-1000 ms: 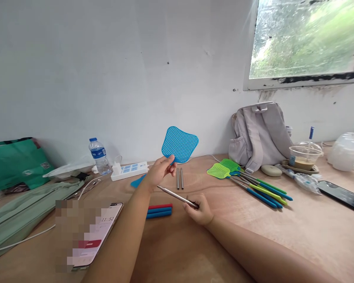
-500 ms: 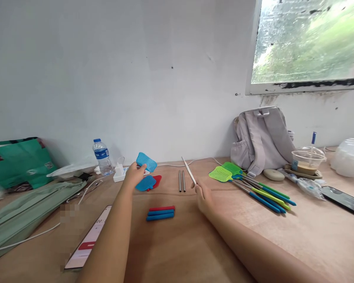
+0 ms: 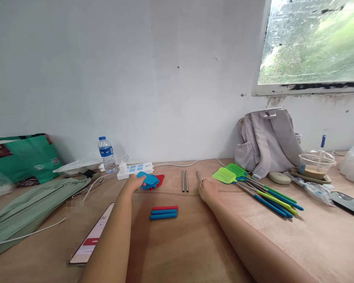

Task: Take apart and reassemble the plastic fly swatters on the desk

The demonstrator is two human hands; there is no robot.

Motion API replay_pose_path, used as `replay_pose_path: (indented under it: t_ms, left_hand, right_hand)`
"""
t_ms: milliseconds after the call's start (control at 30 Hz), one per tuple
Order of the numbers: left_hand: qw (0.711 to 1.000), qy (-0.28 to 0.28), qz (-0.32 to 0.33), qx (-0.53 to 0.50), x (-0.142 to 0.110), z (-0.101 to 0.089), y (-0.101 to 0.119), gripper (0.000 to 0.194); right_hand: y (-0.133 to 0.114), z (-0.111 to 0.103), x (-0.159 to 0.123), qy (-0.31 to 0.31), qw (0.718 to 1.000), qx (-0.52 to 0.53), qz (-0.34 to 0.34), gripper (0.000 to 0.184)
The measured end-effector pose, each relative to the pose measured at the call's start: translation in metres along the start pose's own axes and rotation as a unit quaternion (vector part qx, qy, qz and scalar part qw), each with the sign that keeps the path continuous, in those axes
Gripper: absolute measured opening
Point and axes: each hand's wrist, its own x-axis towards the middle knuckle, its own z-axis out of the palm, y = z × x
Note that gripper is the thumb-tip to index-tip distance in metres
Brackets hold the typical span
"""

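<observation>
My left hand (image 3: 135,183) is closed on the edge of a blue fly swatter head (image 3: 147,180), low over the pile. Beneath it another blue head partly shows, and a red swatter head (image 3: 160,180) sticks out at the right. My right hand (image 3: 209,190) grips a thin metal rod (image 3: 198,176), lowered to the table; its near end is hidden by the fingers. Two more metal rods (image 3: 185,181) lie side by side to its left. Nearer to me are two blue handle grips (image 3: 163,214) and a red handle grip (image 3: 165,208), lined up crosswise.
Several whole fly swatters (image 3: 262,190) lie at the right, before a grey backpack (image 3: 268,141). A cup (image 3: 315,163) and a black phone (image 3: 349,204) are farther right. On the left are a power strip (image 3: 135,169), water bottle (image 3: 106,155), lit phone (image 3: 91,239) and green bag (image 3: 26,157).
My left hand has lowered the blue swatter head onto or just over the pile. My right hand has brought the raised rod down to the table, beside the other two.
</observation>
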Motion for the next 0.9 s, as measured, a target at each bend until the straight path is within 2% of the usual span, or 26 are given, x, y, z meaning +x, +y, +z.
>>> replay_pose_path:
  t_ms: [200,333,467,600,733,900]
  left_hand:
    - [0.994,-0.066,-0.011,0.085,-0.005,-0.012,0.000,0.042]
    - [0.986,-0.092,0.043,0.133,-0.010,-0.009,0.013,0.038]
    - [0.964,-0.162,0.152,0.149,-0.030,0.018,0.042,0.030]
    - [0.929,-0.225,0.238,0.170,-0.058,0.056,0.061,0.046]
    - [0.904,-0.244,0.286,0.202,-0.068,0.078,0.059,0.064]
    - [0.881,-0.271,0.316,0.226,-0.060,0.084,0.051,0.064]
  right_hand:
    - [-0.001,0.001,-0.004,-0.027,0.996,0.000,-0.088,0.043]
    - [-0.004,-0.001,-0.008,-0.035,0.989,0.003,-0.144,0.042]
    - [-0.004,0.000,-0.007,-0.028,0.980,0.030,-0.193,0.039]
    - [-0.003,0.000,-0.008,-0.035,0.973,0.046,-0.222,0.037]
    - [-0.007,-0.004,-0.015,-0.054,0.963,0.045,-0.260,0.037]
    - [-0.013,-0.009,-0.023,-0.071,0.959,0.023,-0.273,0.040]
